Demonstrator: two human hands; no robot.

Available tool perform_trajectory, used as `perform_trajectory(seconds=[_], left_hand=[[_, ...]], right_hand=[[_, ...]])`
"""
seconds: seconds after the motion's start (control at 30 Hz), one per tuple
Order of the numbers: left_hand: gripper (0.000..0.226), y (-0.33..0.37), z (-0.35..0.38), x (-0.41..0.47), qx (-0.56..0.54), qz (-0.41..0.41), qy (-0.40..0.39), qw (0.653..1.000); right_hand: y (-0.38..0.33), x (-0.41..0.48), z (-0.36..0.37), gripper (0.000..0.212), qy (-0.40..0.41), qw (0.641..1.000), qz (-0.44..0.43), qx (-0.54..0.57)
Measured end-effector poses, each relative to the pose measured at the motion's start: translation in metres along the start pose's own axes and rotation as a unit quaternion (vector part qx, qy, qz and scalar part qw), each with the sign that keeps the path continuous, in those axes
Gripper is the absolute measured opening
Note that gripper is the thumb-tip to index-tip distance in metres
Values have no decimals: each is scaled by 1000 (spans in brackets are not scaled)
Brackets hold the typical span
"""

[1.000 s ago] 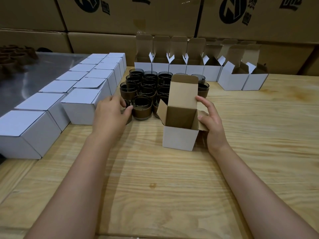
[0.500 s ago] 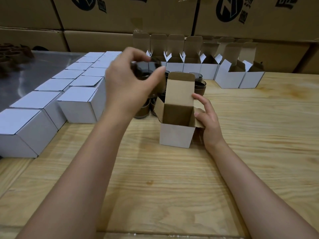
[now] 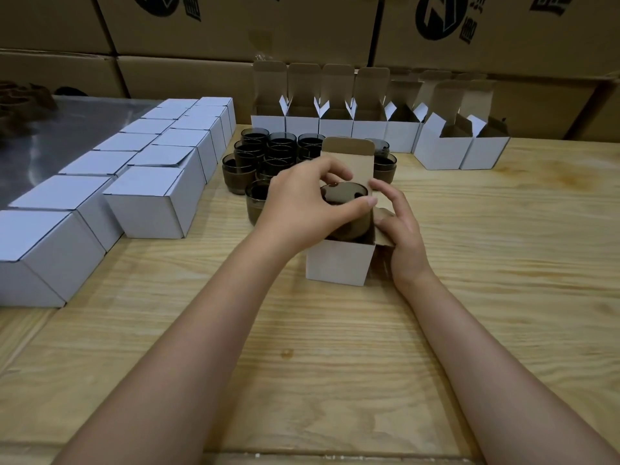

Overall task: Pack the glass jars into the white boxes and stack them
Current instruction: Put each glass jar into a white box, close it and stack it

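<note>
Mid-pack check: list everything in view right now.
open box: one, white outside, brown inside, table centre, lid up
held jar: one, dark glass, partly inside the open box
loose jars: a dozen or so, dark glass, clustered behind the open box; some hidden
closed boxes: about thirteen, white, two rows at left
empty boxes: at least seven, white, flaps up, along the back
cartons: several, brown, stacked behind
table: one, light wood
metal surface: one, grey, far left
left hand: grips the held jar from above
right hand: rests on the open box's right flap
</note>
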State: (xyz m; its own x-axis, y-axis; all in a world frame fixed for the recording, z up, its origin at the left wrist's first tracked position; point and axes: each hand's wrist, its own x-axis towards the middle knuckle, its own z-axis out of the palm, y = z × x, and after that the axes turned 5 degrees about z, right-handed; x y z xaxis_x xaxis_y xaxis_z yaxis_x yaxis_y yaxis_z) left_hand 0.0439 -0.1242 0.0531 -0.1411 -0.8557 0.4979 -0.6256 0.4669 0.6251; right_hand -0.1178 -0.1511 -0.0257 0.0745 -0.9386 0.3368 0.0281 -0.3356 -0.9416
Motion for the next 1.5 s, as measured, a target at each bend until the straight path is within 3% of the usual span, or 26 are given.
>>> perform_trajectory(seconds=[0.2,0.37,0.5,0.63,0.77,1.03,1.13,1.2,1.27,1.3,1.4,1.43,1.5], left_hand=[[43,-3,12,-2,192,40,-40,980],[38,-1,13,1,248,48,-77,964],[35,7,10,7,259,7,-129,957],[41,20,9,22,342,-45,-236,908],[47,27,7,30,354,-68,-287,888],[47,16,-1,18,262,-54,-279,922],[48,14,-4,15,254,-10,-169,952],[42,6,-5,12,199,32,-17,979],[29,-4,-3,6,13,1,108,994],[26,-10,-1,3,-111,-45,149,981],[33,-26,11,-12,-402,-198,134,884],[33,-30,16,-18,-445,-219,106,862],[31,-34,22,-27,-484,-204,45,850]], right_hand=[[-2,0,1,51,12,1000,-3,-22],[-2,0,1,49,1,1000,3,-19],[-1,-1,1,47,-15,999,-6,-37],[0,-1,1,45,-22,999,-9,-48],[0,-1,1,46,-17,999,-7,-50],[-1,-1,3,44,-32,998,-8,-45],[-1,-2,3,45,-29,999,-6,-31],[-2,-2,3,48,-24,1000,-1,-20],[-4,-2,4,50,-18,1000,4,-12],[-5,-2,4,50,-18,1000,8,-2],[-8,-4,5,51,-15,1000,14,7],[-8,-4,5,51,-17,1000,12,5],[-10,-5,6,50,-23,1000,7,-9]])
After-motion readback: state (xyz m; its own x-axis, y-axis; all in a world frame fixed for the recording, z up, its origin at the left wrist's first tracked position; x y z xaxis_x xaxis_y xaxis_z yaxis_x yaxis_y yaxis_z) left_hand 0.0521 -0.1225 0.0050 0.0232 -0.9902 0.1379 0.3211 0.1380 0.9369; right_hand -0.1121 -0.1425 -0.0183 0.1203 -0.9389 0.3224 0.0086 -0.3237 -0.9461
